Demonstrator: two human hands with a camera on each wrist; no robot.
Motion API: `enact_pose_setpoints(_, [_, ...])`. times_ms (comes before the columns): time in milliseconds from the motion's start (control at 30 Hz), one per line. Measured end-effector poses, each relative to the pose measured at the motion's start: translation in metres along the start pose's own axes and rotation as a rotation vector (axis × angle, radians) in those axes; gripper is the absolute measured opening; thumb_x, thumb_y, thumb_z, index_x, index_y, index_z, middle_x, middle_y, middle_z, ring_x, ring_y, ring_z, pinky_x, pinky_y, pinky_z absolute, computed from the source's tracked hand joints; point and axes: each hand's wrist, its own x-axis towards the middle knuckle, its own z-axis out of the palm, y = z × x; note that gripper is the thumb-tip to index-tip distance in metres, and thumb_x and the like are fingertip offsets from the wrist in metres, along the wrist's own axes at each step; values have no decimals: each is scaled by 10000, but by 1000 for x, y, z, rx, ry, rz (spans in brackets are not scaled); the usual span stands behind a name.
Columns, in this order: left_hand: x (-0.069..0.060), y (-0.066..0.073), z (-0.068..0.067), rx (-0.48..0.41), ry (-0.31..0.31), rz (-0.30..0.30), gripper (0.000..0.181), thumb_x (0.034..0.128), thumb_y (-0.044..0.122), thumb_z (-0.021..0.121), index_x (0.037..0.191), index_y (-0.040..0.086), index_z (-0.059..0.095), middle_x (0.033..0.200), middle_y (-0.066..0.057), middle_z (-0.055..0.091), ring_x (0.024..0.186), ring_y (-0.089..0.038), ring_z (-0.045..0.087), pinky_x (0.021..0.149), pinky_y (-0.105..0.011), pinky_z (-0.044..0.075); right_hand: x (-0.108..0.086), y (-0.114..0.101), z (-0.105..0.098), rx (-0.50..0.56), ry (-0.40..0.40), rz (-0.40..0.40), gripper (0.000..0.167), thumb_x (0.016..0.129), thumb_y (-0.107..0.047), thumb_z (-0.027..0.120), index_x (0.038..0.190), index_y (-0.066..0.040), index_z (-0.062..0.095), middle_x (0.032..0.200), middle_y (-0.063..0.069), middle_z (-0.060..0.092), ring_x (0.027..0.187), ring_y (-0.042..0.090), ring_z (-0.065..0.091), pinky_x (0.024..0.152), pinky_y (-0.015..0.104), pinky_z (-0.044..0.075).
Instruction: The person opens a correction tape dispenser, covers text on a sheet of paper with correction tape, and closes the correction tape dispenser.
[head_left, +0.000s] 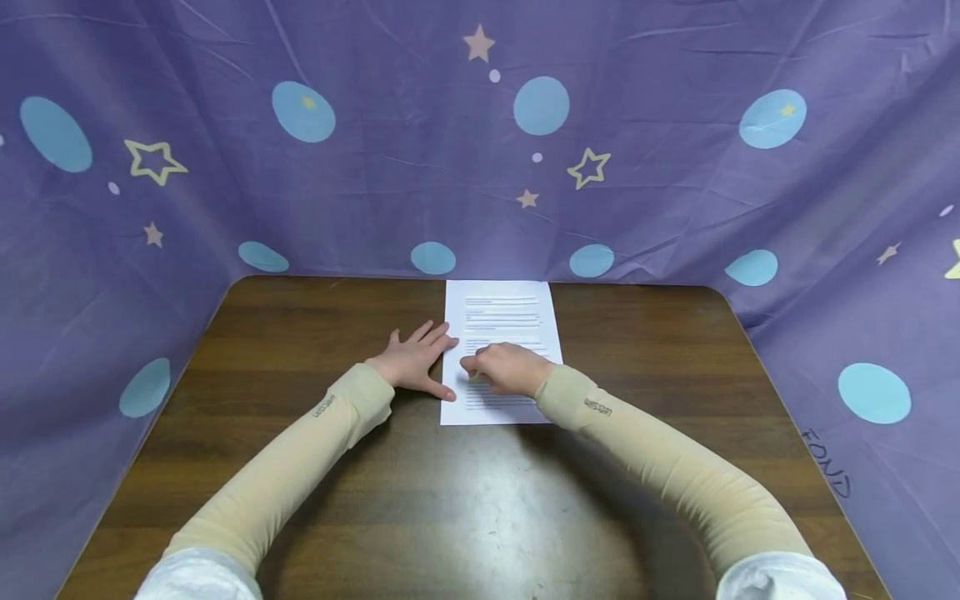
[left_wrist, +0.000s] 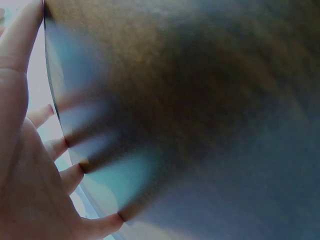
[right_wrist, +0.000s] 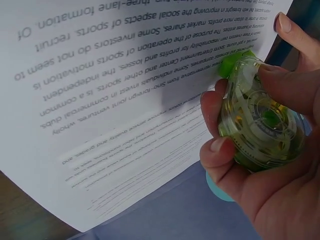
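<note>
A printed sheet of paper (head_left: 456,400) lies on the wooden table, its far end near the back edge. My right hand (head_left: 512,369) is over the lower half of the sheet and grips a clear green correction tape dispenser (right_wrist: 265,117). In the right wrist view the dispenser's bright green tip (right_wrist: 229,64) is at the printed lines; whether it touches the paper is hard to tell. My left hand (head_left: 412,360) rests with fingers spread across the sheet's left edge. In the left wrist view the left fingers (left_wrist: 74,177) are straight, with fingertips down on the table's shiny surface.
The brown table (head_left: 300,500) extends around the sheet on both sides and in front. A purple curtain (head_left: 375,200) with stars and blue spots hangs behind the table and along both sides. Cream sleeves (head_left: 292,467) cover both forearms.
</note>
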Motion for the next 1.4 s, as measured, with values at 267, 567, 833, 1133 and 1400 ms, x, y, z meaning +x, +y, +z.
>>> enact_pose_setpoints(267, [0,1,1,-2,8,4,1120,795,687,795,1643,135,314,1746,-148,100,1601,-394,42,1109,-826,99,-5,3,-1,18,-6,8,197,896,38,756,1032,-75,668,953,71,755,868,210,731,811,362,577])
enact_pose_setpoints(567, [1,1,0,-17,0,7,1112,811,645,807,1649,126,294,1748,-154,76,1602,-393,19,1118,-818,76,-10,10,1,32,-7,12,227,879,52,754,1034,-89,666,959,54,751,866,199,725,801,353,575])
enact_pose_setpoints(833, [0,2,0,-8,6,-4,1125,793,687,798,1645,139,308,1746,-152,96,1601,-396,44,1113,-823,92,-17,12,-1,48,15,-4,219,863,83,736,990,-77,658,908,54,739,800,202,700,760,363,564])
enact_pose_setpoints(1133, [1,-1,2,-5,2,-4,1137,788,707,788,1648,141,303,1749,-140,89,1602,-391,36,1114,-820,98,-20,13,0,41,7,12,162,934,17,724,1041,-85,660,973,61,755,868,207,724,807,377,571])
enact_pose_setpoints(1400, [1,-1,1,-10,4,1,1129,794,698,789,1647,140,302,1750,-139,85,1602,-392,31,1113,-823,89,-24,20,-1,90,4,47,170,977,4,674,1104,-100,632,1070,70,754,946,224,731,854,382,570])
